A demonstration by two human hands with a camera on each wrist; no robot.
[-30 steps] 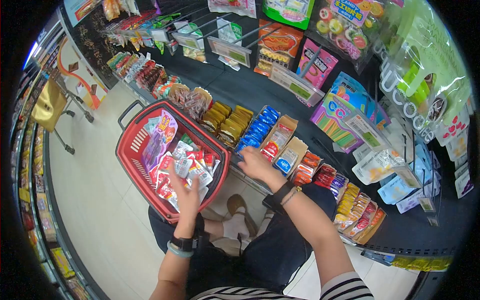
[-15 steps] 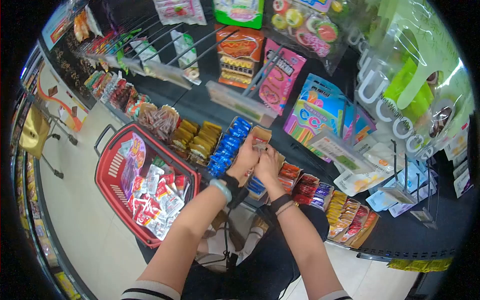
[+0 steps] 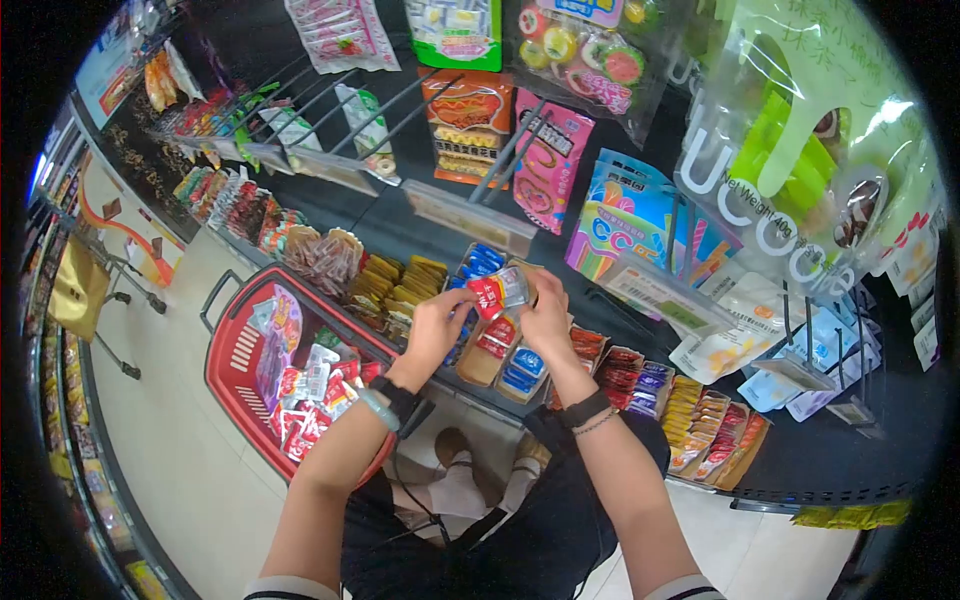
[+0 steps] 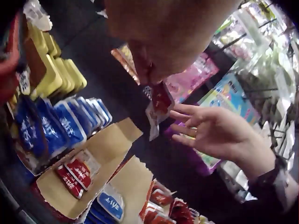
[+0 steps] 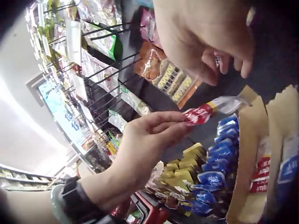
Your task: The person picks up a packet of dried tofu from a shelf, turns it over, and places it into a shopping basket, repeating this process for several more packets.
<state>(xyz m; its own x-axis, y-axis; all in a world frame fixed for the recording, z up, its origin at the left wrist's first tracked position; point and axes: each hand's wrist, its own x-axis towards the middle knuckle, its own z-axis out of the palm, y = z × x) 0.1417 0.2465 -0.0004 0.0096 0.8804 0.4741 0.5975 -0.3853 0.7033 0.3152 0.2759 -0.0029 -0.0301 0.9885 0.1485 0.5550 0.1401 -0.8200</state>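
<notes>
Above the shelf edge, my left hand (image 3: 432, 332) pinches one end of a small red and clear packet (image 3: 497, 291) between thumb and fingertips. The packet's clear end points toward my right hand (image 3: 545, 312), whose fingers are loosely bent close beside it. In the left wrist view those right fingers (image 4: 187, 122) are spread and relaxed near the packet. Below the hands stands an open cardboard box (image 3: 474, 368) with a few red packets (image 4: 82, 169) inside. Blue packets (image 5: 211, 179) fill the row to its left, and another box of blue-labelled packets (image 3: 523, 368) stands to its right.
A red basket (image 3: 228, 410) sits against the shelf at left, holding many red and white packets (image 3: 310, 390) and a purple bag. Candy bags (image 3: 553, 160) hang on hooks above the shelf. A trolley with a gold bag (image 3: 75, 285) stands farther left.
My left hand has gone from over the basket to the boxes, where both hands met. Now the packet is raised in my left hand and the hands have moved apart.
</notes>
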